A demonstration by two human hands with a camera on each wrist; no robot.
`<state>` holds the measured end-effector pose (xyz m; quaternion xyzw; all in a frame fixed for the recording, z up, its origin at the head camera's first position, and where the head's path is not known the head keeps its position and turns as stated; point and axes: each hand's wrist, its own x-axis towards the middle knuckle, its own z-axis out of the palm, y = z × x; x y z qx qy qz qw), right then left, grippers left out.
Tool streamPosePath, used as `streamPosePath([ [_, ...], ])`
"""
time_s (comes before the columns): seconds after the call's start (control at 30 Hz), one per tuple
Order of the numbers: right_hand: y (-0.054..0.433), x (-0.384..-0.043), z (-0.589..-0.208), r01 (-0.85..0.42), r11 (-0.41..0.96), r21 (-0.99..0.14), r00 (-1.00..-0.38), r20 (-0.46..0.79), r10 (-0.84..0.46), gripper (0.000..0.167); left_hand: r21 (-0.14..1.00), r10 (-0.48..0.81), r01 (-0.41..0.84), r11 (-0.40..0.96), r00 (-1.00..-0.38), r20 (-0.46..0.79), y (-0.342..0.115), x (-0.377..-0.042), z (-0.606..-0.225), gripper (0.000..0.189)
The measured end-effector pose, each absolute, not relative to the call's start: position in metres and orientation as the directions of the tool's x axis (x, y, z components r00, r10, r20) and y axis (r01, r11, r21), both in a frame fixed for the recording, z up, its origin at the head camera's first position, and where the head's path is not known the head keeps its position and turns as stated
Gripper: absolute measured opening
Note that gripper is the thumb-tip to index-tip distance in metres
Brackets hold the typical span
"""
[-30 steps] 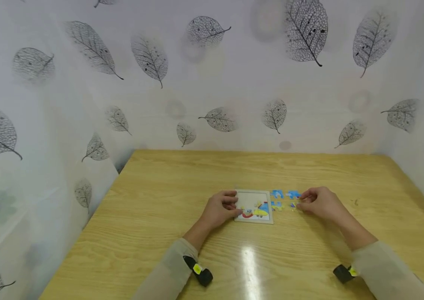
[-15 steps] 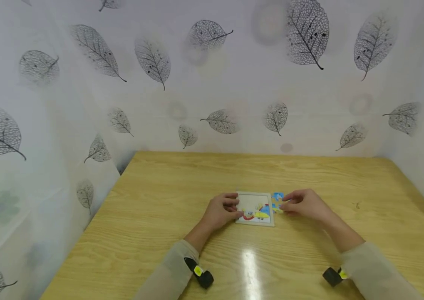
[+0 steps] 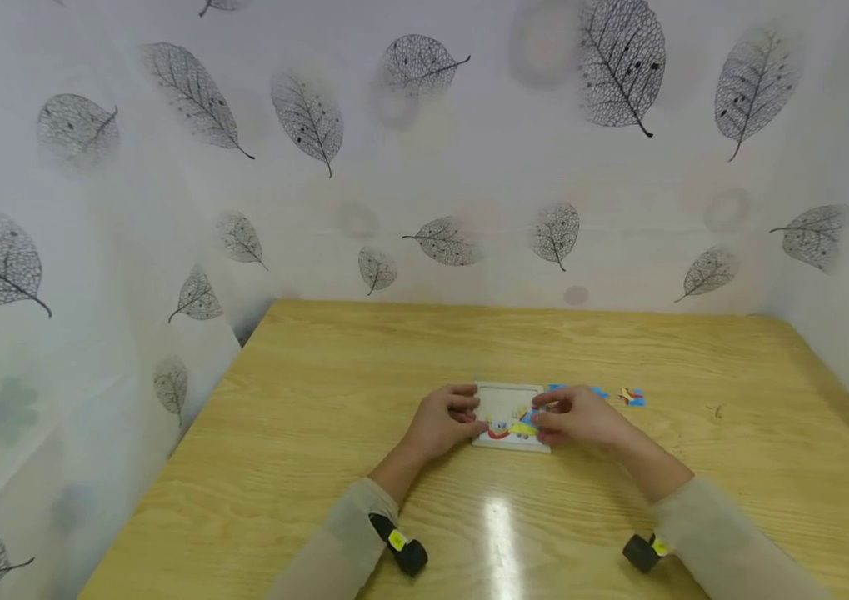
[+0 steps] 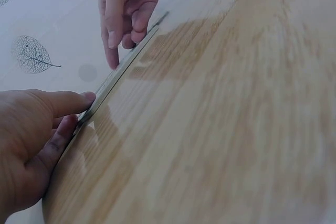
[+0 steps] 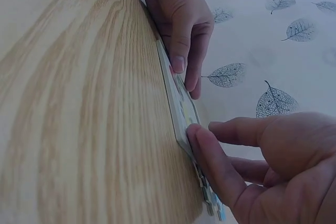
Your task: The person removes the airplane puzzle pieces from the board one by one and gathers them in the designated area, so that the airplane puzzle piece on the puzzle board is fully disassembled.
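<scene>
A square puzzle tray point(image 3: 508, 388) with a pale rim lies flat on the table; fitted pieces show yellow, red and blue along its lower part. My left hand point(image 3: 441, 423) holds the tray's left side, its thumb point(image 4: 79, 100) on the rim and the other fingers bent along the edge. Over the tray's right edge, my right hand point(image 3: 587, 421) pinches a small puzzle piece, mostly hidden by the fingertips. In the right wrist view, the right thumb point(image 5: 210, 156) lies by the tray's near corner. Loose puzzle pieces point(image 3: 631, 397) lie right of the tray, some partly behind the right hand.
The wood-grain table point(image 3: 349, 358) reaches back to a white curtain point(image 3: 469, 150) printed with dark leaves, which also hangs at both sides. Each sleeve cuff carries a small black camera point(image 3: 411, 557).
My right hand has moved left from the loose pieces to the tray's right edge, uncovering a yellow, red and blue piece. The left hand stays on the tray's left side.
</scene>
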<state>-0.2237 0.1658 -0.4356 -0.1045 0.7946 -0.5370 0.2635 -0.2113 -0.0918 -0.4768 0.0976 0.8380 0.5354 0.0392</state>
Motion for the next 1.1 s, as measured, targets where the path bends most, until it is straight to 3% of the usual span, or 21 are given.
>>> streamPosePath([
  [0.63,0.155,-0.220,-0.427,0.147,0.394,-0.907,-0.872,-0.307,-0.381,0.020,0.906,0.212,0.131,0.403,-0.976,0.047,-0.093,-0.212,-0.477,0.043],
  [1.1,0.157,-0.218,-0.428,0.169,0.351,-0.921,-0.870,-0.307,-0.385,0.024,0.931,0.271,0.057,0.360,-0.961,-0.046,-0.094,-0.209,-0.469,0.060],
])
